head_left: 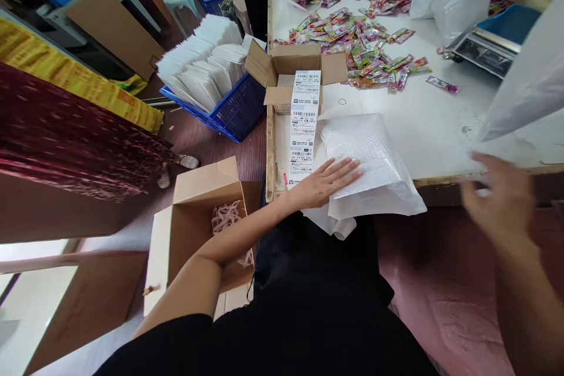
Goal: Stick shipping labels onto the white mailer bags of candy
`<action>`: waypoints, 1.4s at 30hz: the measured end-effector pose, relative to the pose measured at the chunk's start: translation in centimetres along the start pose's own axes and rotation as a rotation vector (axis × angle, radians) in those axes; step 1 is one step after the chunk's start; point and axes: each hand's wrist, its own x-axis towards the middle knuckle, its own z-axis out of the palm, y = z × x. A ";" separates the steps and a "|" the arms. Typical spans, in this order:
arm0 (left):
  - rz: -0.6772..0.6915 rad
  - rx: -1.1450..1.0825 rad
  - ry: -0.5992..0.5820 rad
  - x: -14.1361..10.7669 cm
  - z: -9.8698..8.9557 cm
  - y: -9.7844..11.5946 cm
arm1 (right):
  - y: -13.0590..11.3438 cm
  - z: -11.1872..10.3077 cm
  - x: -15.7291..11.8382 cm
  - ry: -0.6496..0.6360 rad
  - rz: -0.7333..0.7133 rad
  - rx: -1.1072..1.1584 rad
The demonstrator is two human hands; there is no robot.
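My left hand (pixel 324 185) lies flat with its fingers spread on the lower left part of a white bubble mailer (pixel 368 150) at the table's front edge. Beside it, a strip of printed labels (pixel 304 123) hangs out of a small open cardboard box (pixel 297 61) onto the table. A curled piece of white backing paper (pixel 343 228) pokes out below the mailer. At the right, my right hand (pixel 500 194) is blurred in the air past the table edge, its thumb and fingers apart, away from the mailer.
Many small colourful packets (pixel 356 41) cover the back of the white table (pixel 423 123). A scale (pixel 489 47) and white bags (pixel 458 0) stand at the right. On the left are a blue basket of white mailers (pixel 240 108) and an open carton (pixel 183 235) on the floor.
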 end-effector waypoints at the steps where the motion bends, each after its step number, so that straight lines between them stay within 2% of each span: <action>1: 0.042 -0.005 -0.048 0.3 0.2 -0.2 | -0.5 1.3 0.9 0.008 -0.020 -0.041; 3: 0.099 -0.063 -0.099 0.3 0.6 -0.5 | -1.7 3.5 2.1 -0.065 -0.120 -0.041; 5: 0.113 -0.165 -0.081 -0.7 0.9 -0.8 | -2.6 4.9 2.5 -0.157 -0.199 0.030; 7: 0.085 -0.293 -0.012 -1.9 1.3 -1.1 | -3.2 5.5 2.3 -0.171 -0.192 0.124; 9: 0.001 -0.422 0.095 -3.0 1.7 -1.2 | -3.7 5.7 1.9 -0.127 -0.128 0.242; 11: -0.195 -0.527 0.246 -3.4 2.4 -1.3 | -4.3 6.1 1.5 -0.029 0.040 0.345; 13: -0.498 -0.591 0.402 -3.0 3.0 -1.5 | -5.2 6.7 1.4 0.067 0.302 0.412; 15: -0.766 -0.636 0.483 -2.3 3.5 -1.8 | -6.1 7.5 1.3 0.084 0.558 0.460; 16: -0.850 -0.662 0.485 -1.9 3.6 -2.0 | -6.4 7.9 1.3 0.058 0.656 0.494; 19: -0.930 -0.723 0.432 -1.2 3.3 -2.7 | -6.7 8.7 1.6 -0.040 0.842 0.630; 23: -1.031 -0.795 0.452 -0.6 2.3 -3.4 | -6.5 8.4 2.1 -0.134 1.068 0.808; 26: -1.107 -1.144 0.361 0.7 1.6 -3.5 | -7.0 7.2 2.2 -0.274 1.240 1.054; 28: -1.063 -1.383 0.310 1.9 1.3 -3.4 | -7.8 6.2 1.9 -0.365 1.275 1.245; 29: -1.021 -1.447 0.298 2.4 1.1 -3.3 | -8.4 5.8 1.6 -0.350 1.272 1.316; 31: -0.941 -1.404 0.332 3.1 0.7 -3.4 | -9.7 5.2 1.2 -0.167 1.257 1.399; 32: -0.918 -1.285 0.408 3.2 0.5 -3.6 | -10.5 5.1 1.1 -0.029 1.245 1.417; 33: -0.910 -1.114 0.532 3.2 0.3 -3.9 | -11.4 5.2 1.1 0.115 1.227 1.421; 35: -0.936 -0.701 0.842 2.6 -0.1 -5.2 | -13.6 5.9 1.5 0.370 1.191 1.391; 36: -0.971 -0.525 0.955 2.2 -0.2 -6.0 | -14.8 6.3 1.8 0.442 1.183 1.377; 37: -1.015 -0.416 0.989 1.6 -0.3 -7.0 | -16.0 6.8 2.2 0.450 1.183 1.379; 38: -1.056 -0.386 0.940 1.1 -0.4 -7.8 | -17.3 7.3 2.4 0.378 1.189 1.400; 39: -1.086 -0.412 0.841 0.4 -0.5 -8.5 | -18.4 7.7 2.6 0.231 1.193 1.433; 41: -1.097 -0.472 0.699 -0.9 -0.9 -8.9 | -20.3 8.0 2.7 -0.208 1.123 1.506; 42: -1.080 -0.462 0.714 -1.6 -1.1 -8.4 | -20.9 7.9 2.7 -0.389 1.045 1.522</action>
